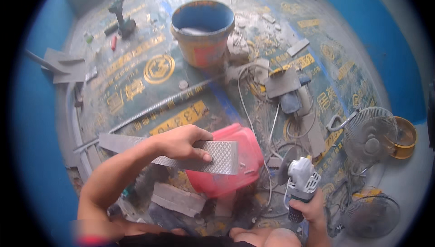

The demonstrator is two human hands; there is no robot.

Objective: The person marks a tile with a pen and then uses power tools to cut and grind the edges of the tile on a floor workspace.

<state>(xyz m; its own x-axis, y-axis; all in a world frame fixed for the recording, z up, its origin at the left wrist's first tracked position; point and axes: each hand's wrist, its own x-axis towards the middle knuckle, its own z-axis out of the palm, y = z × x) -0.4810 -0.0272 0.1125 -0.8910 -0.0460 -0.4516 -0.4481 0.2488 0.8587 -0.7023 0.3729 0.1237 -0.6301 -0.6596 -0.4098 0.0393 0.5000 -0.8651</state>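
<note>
My left hand [188,142] grips a long grey tile strip [222,157] with a raised diamond pattern, thumb on the patterned face. The strip reaches left behind my forearm, and its wide end lies over a red plastic stool-like object [249,145]. Whether the strip rests on it or hovers, I cannot tell. On the right, my right hand [312,207] is wrapped round the dark handle of a white-headed angle grinder [302,176]. Its disc [286,165] faces the red object, apart from the strip. I cannot tell if the disc spins.
A large bucket [199,49] stands ahead, with a cordless drill [122,22] and shovel [63,68] farther left. A long metal bar [158,108] crosses the printed floor covering. Cables [247,111], a power tool [292,102] and fans [370,136] occupy the right; tile pieces [179,199] lie near me.
</note>
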